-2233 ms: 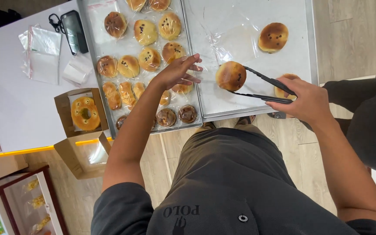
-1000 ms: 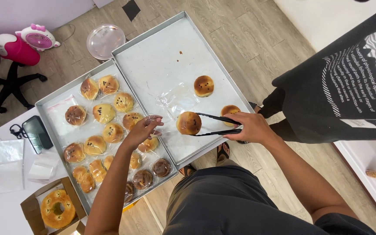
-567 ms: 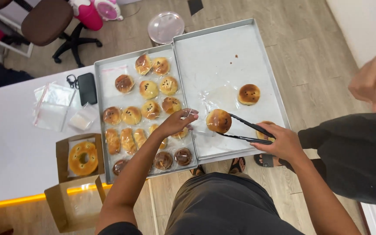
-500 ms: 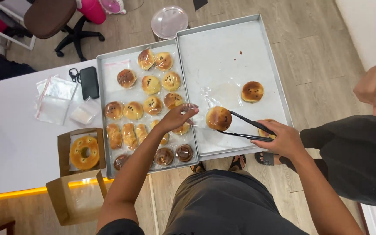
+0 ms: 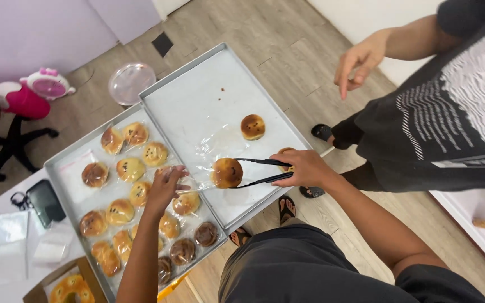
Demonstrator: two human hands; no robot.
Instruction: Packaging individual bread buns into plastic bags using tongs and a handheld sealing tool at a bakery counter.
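Observation:
My right hand (image 5: 305, 168) grips black tongs (image 5: 260, 171) that pinch a round brown bun (image 5: 226, 173) just above the right metal tray (image 5: 197, 95). My left hand (image 5: 165, 189) is over the seam between the two trays, fingers on the edge of a clear plastic bag (image 5: 203, 150) that lies beside the bun. One bare bun (image 5: 252, 127) sits on the right tray. Another bun (image 5: 286, 151) is mostly hidden behind my right hand. The left tray (image 5: 63, 163) holds several bagged buns (image 5: 129, 168).
Another person in a black printed shirt (image 5: 456, 112) stands at the right, one hand (image 5: 359, 59) raised. A clear lid (image 5: 130, 83) and a pink toy (image 5: 35, 92) lie on the floor. A black pouch (image 5: 46, 200), spare bags (image 5: 1, 247) and a boxed ring pastry (image 5: 71, 287) sit at the left.
My head has shifted, so the trays now sit aslant. The tongs still hold the same bun beside my left hand. The other person's raised hand has come further into view.

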